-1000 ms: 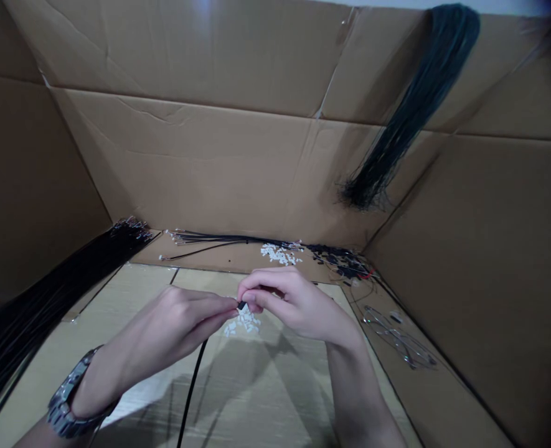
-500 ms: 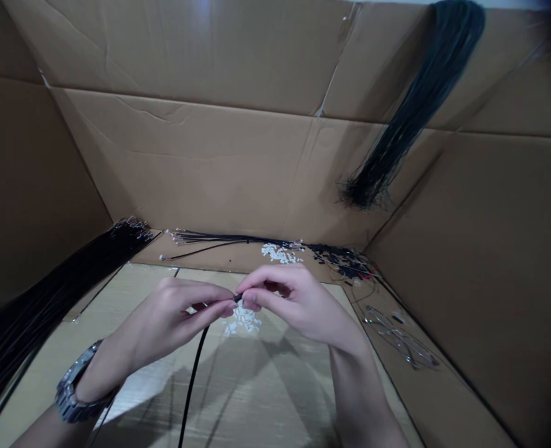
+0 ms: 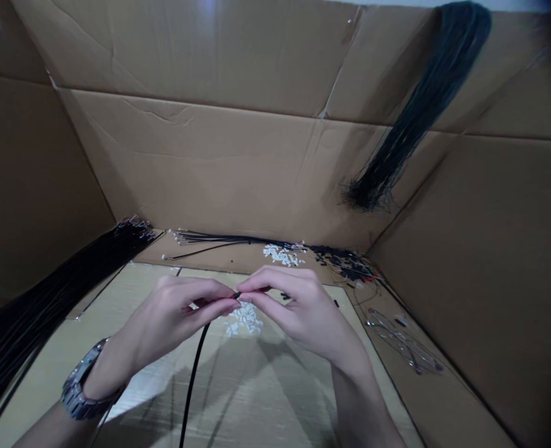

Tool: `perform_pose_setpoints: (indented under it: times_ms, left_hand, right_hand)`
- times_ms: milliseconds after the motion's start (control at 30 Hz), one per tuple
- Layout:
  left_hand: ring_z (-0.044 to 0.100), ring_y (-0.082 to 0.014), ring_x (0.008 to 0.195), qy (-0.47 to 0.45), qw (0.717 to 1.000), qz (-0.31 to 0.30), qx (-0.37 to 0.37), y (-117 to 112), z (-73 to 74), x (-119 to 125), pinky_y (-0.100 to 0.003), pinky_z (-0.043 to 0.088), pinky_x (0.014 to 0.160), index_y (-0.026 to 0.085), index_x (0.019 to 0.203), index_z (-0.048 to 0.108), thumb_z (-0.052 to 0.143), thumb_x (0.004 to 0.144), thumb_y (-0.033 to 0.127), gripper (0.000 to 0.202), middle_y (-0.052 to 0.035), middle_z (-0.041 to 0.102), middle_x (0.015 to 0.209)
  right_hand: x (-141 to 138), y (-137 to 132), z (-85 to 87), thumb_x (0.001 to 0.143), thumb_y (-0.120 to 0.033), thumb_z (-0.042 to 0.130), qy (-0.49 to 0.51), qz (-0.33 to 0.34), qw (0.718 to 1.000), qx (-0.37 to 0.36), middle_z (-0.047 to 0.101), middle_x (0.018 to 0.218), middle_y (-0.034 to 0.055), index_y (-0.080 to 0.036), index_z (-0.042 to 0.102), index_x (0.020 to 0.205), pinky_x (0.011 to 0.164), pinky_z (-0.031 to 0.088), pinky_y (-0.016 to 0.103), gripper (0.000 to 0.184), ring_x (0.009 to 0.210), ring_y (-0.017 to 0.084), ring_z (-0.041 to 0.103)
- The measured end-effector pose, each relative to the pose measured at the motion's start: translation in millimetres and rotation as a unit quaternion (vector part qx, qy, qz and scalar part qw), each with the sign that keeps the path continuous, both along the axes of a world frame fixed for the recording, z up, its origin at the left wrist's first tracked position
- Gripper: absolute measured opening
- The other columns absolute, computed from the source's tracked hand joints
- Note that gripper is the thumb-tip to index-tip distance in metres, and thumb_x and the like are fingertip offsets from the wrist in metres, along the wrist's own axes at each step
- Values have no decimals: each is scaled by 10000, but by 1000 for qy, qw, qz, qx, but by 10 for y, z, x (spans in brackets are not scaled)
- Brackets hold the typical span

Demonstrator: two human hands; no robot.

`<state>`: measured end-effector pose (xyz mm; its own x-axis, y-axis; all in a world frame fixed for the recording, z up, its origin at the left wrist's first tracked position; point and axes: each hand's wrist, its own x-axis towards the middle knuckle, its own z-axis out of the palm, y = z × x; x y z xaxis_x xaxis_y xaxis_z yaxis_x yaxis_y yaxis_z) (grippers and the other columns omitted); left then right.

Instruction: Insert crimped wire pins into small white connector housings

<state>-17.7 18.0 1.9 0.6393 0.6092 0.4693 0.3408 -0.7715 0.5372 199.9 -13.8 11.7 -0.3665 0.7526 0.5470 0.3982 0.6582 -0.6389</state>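
My left hand [image 3: 182, 305] pinches a black cable [image 3: 192, 382] close to its end, between thumb and fingertips. From there the cable hangs down past the lower edge of the view. My right hand [image 3: 298, 305] is closed too, its thumb and forefinger pinching the short dark tip that sticks out of the left fingers. The fingertips of both hands nearly meet, and they cover most of the tip. Just beneath them a pile of small white connector pieces [image 3: 244, 318] lies on the pale board [image 3: 256, 398].
Cardboard walls [image 3: 200, 168] surround the work surface. A thick bundle of black cables [image 3: 60, 280] lies left. Finished-looking cables [image 3: 228, 238], more white pieces [image 3: 282, 255] and black bits [image 3: 345, 262] line the back. Dark green wires [image 3: 424, 99] hang right, above eyeglasses [image 3: 403, 342].
My right fingers have straightened a little and drawn nearer to the left ones, so less of the cable tip shows. The view has shifted slightly.
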Motion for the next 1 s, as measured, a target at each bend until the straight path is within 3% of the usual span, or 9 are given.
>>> perform_pose_setpoints:
  times_ms: [167, 267, 367, 600, 767, 900, 1000]
  left_hand:
    - [621, -74, 577, -33, 999, 11, 15, -34, -22, 8, -155, 460, 539, 206, 895, 700, 688, 921, 242, 46, 38, 739, 739]
    - [690, -87, 648, -64, 993, 1, -96, -23, -62, 12, -149, 510, 594, 228, 998, 608, 702, 913, 261, 131, 40, 772, 785]
    - [709, -103, 665, -103, 969, -28, -223, 9, -94, 15, -161, 531, 601, 246, 1053, 441, 701, 913, 282, 298, 42, 773, 755]
    - [713, -127, 715, -106, 955, -51, -272, 0, -79, 35, -199, 527, 618, 241, 963, 377, 698, 908, 276, 328, 2, 769, 797]
    - [706, -136, 714, -124, 930, -63, -340, -8, -54, 34, -221, 537, 642, 242, 972, 377, 713, 896, 271, 346, 7, 755, 780]
    - [699, -164, 941, -38, 927, -61, -368, 24, 30, -26, -237, 533, 761, 250, 1185, 453, 720, 888, 310, 404, -25, 749, 1015]
    - [674, -163, 958, 92, 928, -78, -353, 9, 107, -41, -226, 500, 762, 236, 1097, 630, 567, 979, 401, 212, -15, 749, 1030]
  right_hand:
    - [-15, -3, -11, 922, -151, 665, 4, 8, 1000, -10, 769, 886, 19, -203, 740, 968, 723, 543, 285, 102, 793, 150, 706]
    - [-7, 9, -11, 909, -149, 686, 2, 14, 1000, -23, 771, 870, 1, -208, 743, 946, 727, 531, 269, 90, 776, 136, 700]
    - [-1, 15, -6, 917, -128, 669, -20, 24, 999, -29, 766, 871, -3, -199, 742, 936, 736, 516, 246, 104, 777, 121, 689]
    - [12, 14, -2, 913, -83, 643, -40, 57, 997, -44, 740, 887, 1, -191, 735, 981, 725, 490, 227, 157, 781, 114, 660]
    - [-7, 3, -13, 929, -75, 613, -64, 59, 996, -10, 692, 876, 6, -156, 699, 990, 701, 457, 213, 133, 752, 105, 612]
    - [20, -7, -1, 986, -94, 532, -101, 26, 995, 2, 661, 945, 28, -142, 660, 1036, 766, 447, 224, 145, 842, 114, 610]
    - [93, 3, 15, 983, -119, 555, -72, -3, 997, 19, 671, 920, 29, -130, 665, 1001, 761, 452, 224, 112, 839, 115, 615]
